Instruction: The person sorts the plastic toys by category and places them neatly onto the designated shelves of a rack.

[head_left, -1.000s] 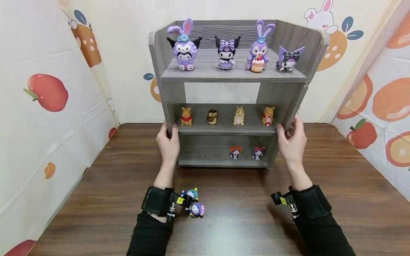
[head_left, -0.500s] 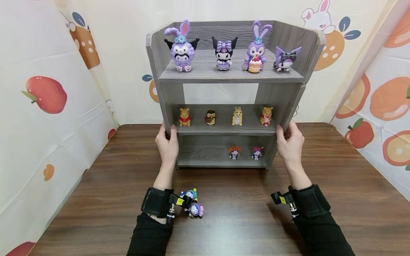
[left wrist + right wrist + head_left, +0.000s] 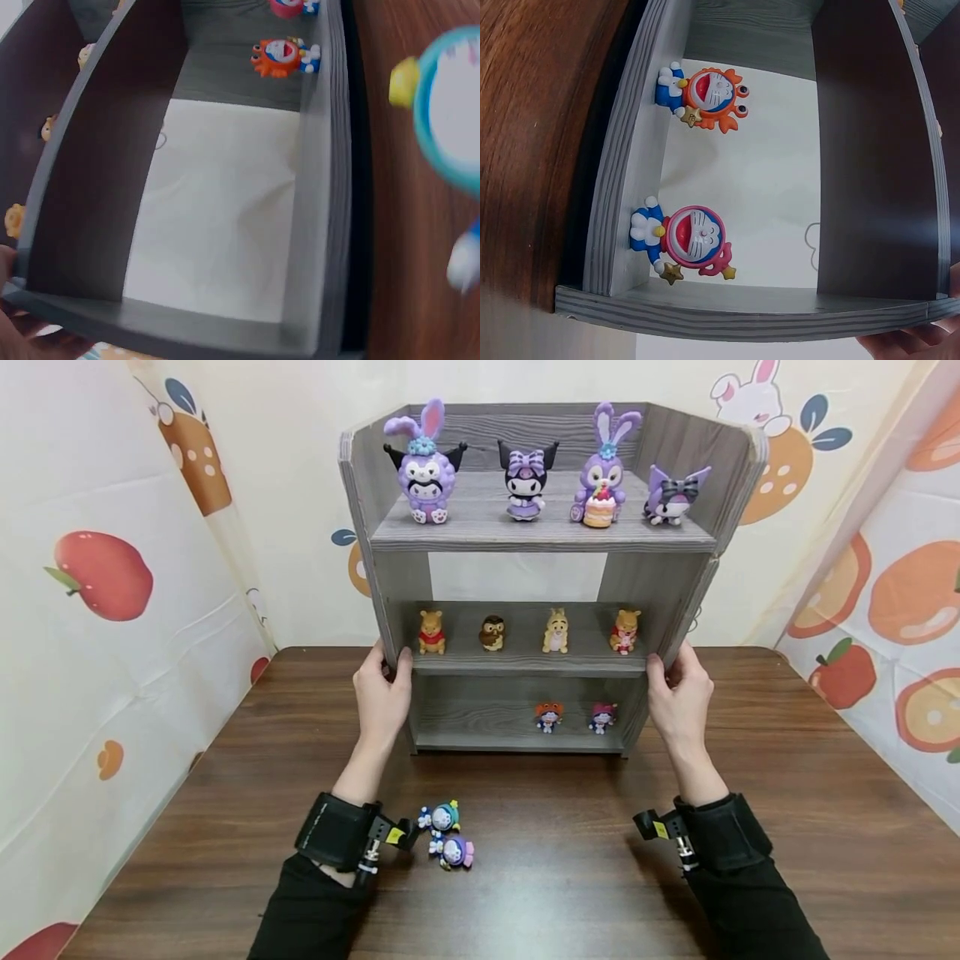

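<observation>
A grey wood-grain display shelf (image 3: 472, 722) with three tiers stands on the table. My left hand (image 3: 381, 697) grips its left side panel, thumb in front and fingers behind. At the right side panel my right hand (image 3: 681, 697) holds on in a similar way, its fingertips partly hidden behind. On the bottom tier stand two figurines, one with an orange crab hood (image 3: 714, 97) and one with a pink hood (image 3: 695, 236). Near my left wrist lie two more figurines, a teal-hooded one (image 3: 444, 816) and a purple one (image 3: 455, 852).
Several purple figurines, including a bunny with a cake (image 3: 600, 489), line the top tier. The middle tier bears an owl (image 3: 492, 633), a rabbit (image 3: 557, 631) and two bears. Patterned cloth (image 3: 187, 568) hangs behind and beside the brown wooden table (image 3: 555, 877).
My left wrist and forearm have swung a little to the left, showing more of the two lying figurines. Both hands stay on the side panels, and the figurines on the shelf keep their places.
</observation>
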The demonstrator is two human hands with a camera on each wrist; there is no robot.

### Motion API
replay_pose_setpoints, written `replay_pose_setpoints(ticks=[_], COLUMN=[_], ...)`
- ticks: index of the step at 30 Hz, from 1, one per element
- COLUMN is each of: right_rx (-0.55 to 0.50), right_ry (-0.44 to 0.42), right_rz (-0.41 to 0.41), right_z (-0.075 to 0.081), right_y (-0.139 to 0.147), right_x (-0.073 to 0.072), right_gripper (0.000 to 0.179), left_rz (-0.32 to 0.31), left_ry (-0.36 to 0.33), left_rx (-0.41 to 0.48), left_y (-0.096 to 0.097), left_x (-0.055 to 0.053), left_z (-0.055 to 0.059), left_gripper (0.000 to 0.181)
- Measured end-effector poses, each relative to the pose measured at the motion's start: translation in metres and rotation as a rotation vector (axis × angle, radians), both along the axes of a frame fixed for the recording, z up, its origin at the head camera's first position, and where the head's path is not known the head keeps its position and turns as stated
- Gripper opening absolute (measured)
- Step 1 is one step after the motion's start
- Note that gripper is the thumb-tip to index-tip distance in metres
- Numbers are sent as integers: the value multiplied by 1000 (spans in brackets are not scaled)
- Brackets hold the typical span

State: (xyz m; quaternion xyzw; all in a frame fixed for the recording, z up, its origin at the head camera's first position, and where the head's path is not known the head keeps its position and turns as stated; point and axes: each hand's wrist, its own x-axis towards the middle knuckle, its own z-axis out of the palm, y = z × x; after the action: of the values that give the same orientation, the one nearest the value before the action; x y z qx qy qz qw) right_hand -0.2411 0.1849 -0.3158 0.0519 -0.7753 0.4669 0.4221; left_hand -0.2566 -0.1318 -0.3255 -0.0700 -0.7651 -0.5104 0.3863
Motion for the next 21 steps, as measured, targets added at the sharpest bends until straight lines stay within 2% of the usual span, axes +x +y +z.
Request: replay_pose_setpoints(ticks=[3,8,11,14,19,21], right_rx=[-1,-1,-9,-8,-4,-6], right_ry=[1,-4,-5,-3,2,1], right_rz=[-2,7,21,24,19,18], right_z=[8,11,10,9,10,11], right_y=[-6,-8,-8,-8,-8,-7], right_x=[8,12,13,12,11,11], right_gripper=[23,23,24,24,24,24], left_rz=[-26,-78,-109,-123,-104,-118], left_ry=[-158,-521,-658,-693,-662,-644], left_rx=[-119,-377,-527,-647,-804,-849], left_y=[-7,-20,-25,-26,-21,-18], left_x=[6,23,34,44,60,65], left_z=[7,15,14,12,11,11], left_gripper=[29,55,63,63,62,57])
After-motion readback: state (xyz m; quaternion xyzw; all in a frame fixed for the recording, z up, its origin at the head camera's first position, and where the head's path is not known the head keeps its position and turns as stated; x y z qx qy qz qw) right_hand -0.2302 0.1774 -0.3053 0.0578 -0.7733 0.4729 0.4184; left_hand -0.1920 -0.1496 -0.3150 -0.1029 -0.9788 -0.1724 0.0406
